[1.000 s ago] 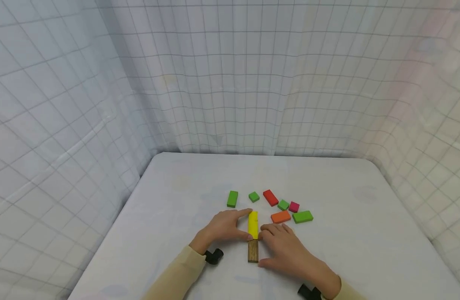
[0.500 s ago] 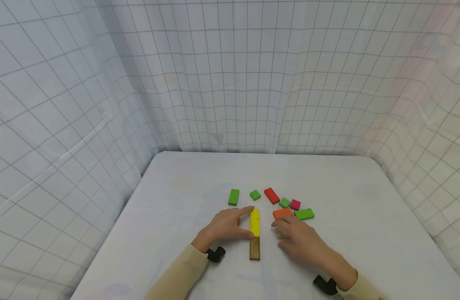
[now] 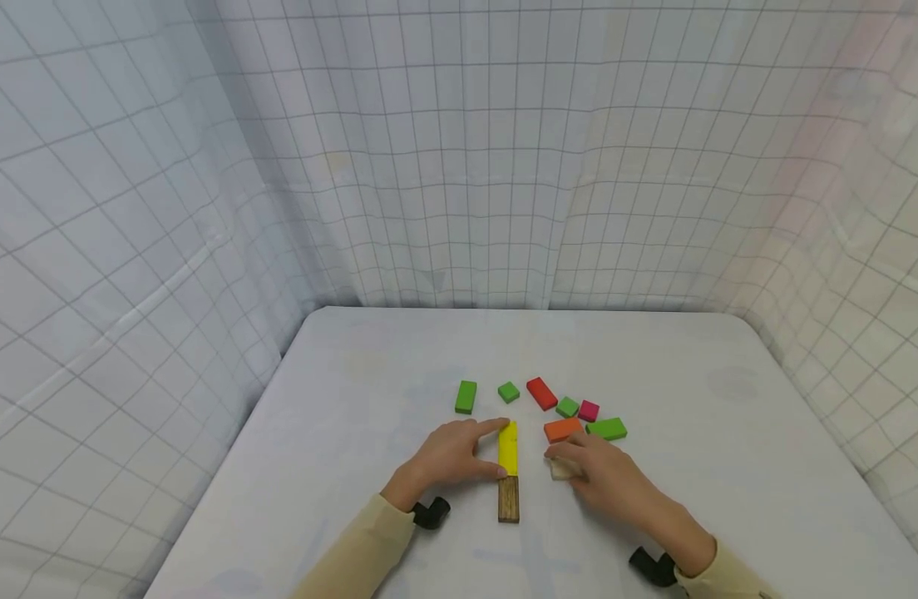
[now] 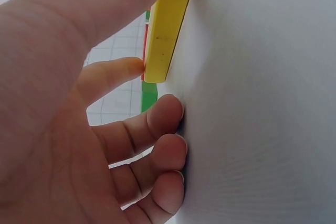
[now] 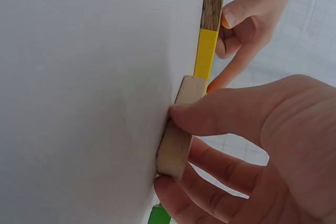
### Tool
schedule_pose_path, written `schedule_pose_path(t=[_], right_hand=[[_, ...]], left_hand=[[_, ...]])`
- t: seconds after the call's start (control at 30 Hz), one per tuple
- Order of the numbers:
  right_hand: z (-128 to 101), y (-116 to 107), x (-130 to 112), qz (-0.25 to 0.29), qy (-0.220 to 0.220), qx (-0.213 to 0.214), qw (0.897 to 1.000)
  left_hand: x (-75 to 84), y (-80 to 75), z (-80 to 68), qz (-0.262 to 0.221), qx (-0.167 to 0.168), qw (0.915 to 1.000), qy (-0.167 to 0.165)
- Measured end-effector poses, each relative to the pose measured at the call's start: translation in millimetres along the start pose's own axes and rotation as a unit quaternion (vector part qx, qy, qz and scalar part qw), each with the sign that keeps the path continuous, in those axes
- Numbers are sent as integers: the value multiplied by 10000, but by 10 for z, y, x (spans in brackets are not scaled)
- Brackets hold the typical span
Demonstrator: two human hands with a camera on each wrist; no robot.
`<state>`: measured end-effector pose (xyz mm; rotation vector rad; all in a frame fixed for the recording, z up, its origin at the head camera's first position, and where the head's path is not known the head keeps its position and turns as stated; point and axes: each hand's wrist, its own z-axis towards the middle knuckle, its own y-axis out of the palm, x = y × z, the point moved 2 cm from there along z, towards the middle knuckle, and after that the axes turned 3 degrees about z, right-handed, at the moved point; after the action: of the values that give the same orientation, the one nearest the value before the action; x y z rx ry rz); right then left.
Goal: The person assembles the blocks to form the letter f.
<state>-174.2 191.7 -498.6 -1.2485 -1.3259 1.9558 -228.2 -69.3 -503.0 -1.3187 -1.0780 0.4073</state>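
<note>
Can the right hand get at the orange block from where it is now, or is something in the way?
Probably yes. The right hand pinches a pale wooden block just in front of the orange block, with nothing between them, but it is occupied.

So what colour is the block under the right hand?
Pale, plain wood colour. The block shows best in the right wrist view, gripped by the right hand.

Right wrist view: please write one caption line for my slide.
Right hand pinches a pale wooden block on the white table, beside the yellow block.
</note>
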Motion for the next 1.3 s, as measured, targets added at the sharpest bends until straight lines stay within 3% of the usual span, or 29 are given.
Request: schedule_pose_path(t=[0.27,0.5,0.83,1.13,1.3], right_hand=[[27,-40,12,228,173,-152,9995],[82,-117,34,418,246,-680,9965],[159,-169,81,496,-181,-1090,9926],[231,-165,57,817,183,-1413,9864],[269,-198,34,803,180,-1332,9877]], left_hand=[[10,-2,-11,-131,6,9999,47],[19,-18,-4,-116,-6,9999,40],[10,4,-16,-49,-3,10000,5],[23,-6,-28,-96,-27,9999,-138],[25,-6,-18,-181,17,9995,-256]])
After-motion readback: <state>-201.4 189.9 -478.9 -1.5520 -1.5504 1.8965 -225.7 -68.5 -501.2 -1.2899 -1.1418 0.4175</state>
